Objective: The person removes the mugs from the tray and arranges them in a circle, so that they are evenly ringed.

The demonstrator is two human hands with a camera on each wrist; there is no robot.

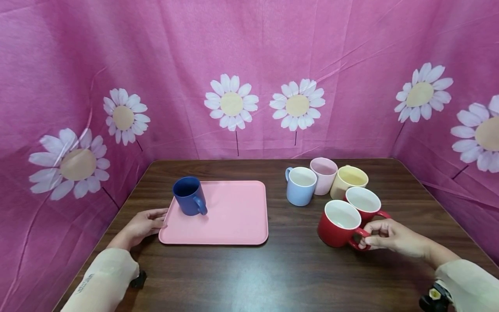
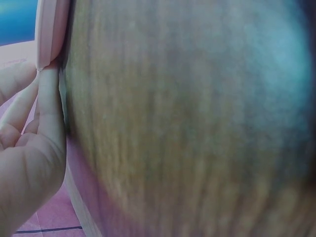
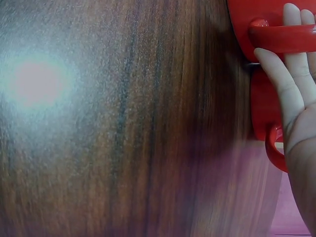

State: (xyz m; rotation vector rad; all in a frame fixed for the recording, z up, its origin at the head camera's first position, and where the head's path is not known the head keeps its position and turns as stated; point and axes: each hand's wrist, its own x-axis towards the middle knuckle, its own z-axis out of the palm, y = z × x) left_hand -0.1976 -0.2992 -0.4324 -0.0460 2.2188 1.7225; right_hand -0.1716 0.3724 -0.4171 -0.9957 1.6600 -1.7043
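Right hand (image 1: 391, 237) pinches red mug (image 1: 338, 223) handle; left hand (image 1: 145, 224) flat, touching tray (image 1: 234, 216) edge; wrist views blurred.

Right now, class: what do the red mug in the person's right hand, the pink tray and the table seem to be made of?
Red mug: probably glazed ceramic, with a glossy red outside, white inside and thick rim. Pink tray: likely matte plastic, being uniformly coloured with a thin moulded lip. Table: dark wood or wood-look laminate, showing streaky grain and a soft sheen. The right hand grips the mug's handle.
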